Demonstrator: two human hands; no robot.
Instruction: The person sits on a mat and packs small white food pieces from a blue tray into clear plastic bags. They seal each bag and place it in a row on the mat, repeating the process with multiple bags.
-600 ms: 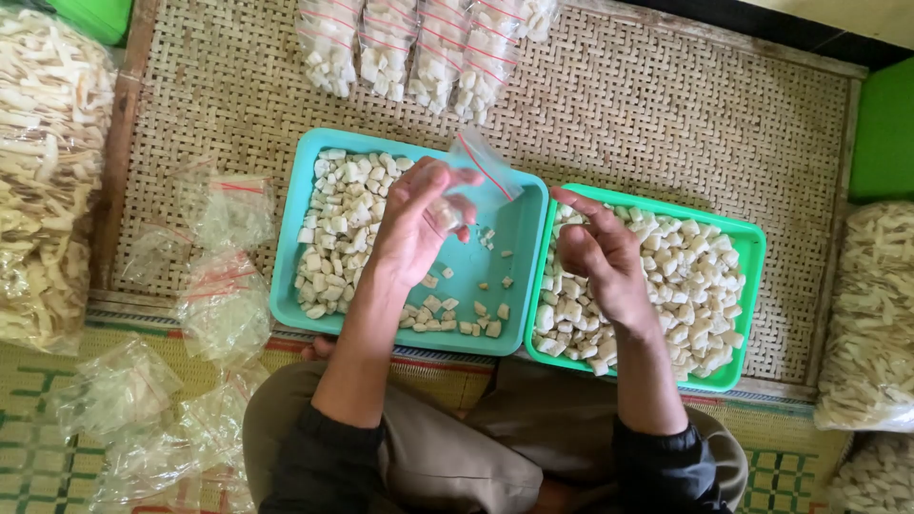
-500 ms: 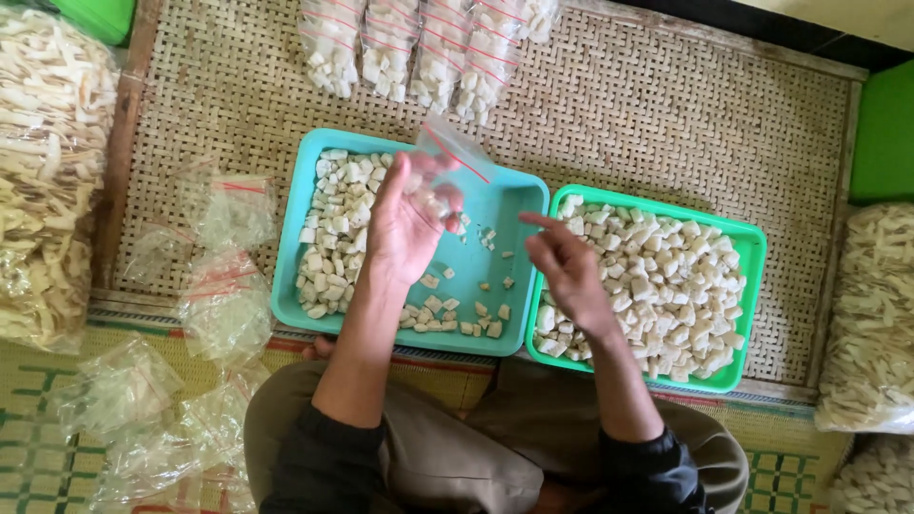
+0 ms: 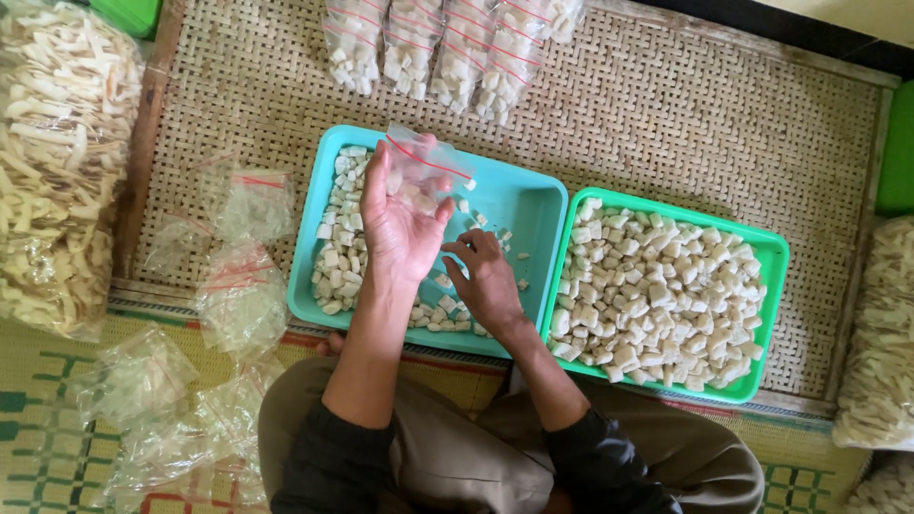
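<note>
While the left hand (image 3: 400,224) holds up a small clear bag (image 3: 424,167), fingers closed on it, the right hand (image 3: 486,276) pinches white pieces (image 3: 447,309) in the turquoise tray (image 3: 519,205) mid-mat.

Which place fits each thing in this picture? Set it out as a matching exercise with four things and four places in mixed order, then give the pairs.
Things:
1. small clear bag
2. green tray
3. filled bags
4. empty bags

Places:
A. in a row at the far edge of the woven mat
B. loose, left of the turquoise tray
C. held in the left hand
D. right of the turquoise tray, full of pale pieces

Pairs: 1-C, 2-D, 3-A, 4-B
</note>
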